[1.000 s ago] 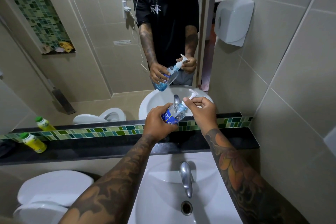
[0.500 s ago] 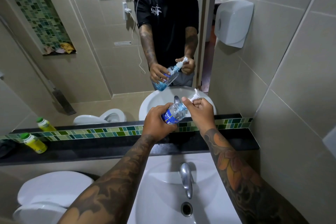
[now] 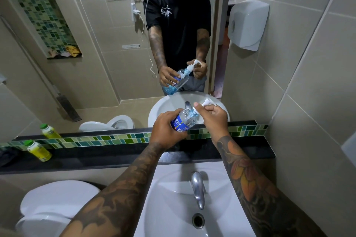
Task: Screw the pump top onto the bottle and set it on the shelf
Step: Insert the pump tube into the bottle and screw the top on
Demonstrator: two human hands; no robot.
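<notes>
A clear bottle [image 3: 185, 121] with a blue label and some blue liquid is tilted in the air over the black shelf [image 3: 107, 155]. My left hand [image 3: 165, 130] is wrapped around its body. The white pump top [image 3: 206, 102] sits on the bottle's neck, pointing up and to the right. My right hand [image 3: 212, 116] pinches the pump top at its collar, thumb and fingers closed around it. The mirror above the shelf shows the same hands and bottle from the front.
A yellow bottle with a green cap [image 3: 37, 150] stands at the shelf's left end beside a dark object [image 3: 7, 155]. Below are the white sink [image 3: 192, 204] with its metal tap [image 3: 198, 188] and a toilet [image 3: 48, 208] at lower left. A white dispenser [image 3: 246, 25] hangs on the right wall.
My right hand has turned on the pump top, and its nozzle has swung round. The bottle stays tilted in my left hand at about the same place.
</notes>
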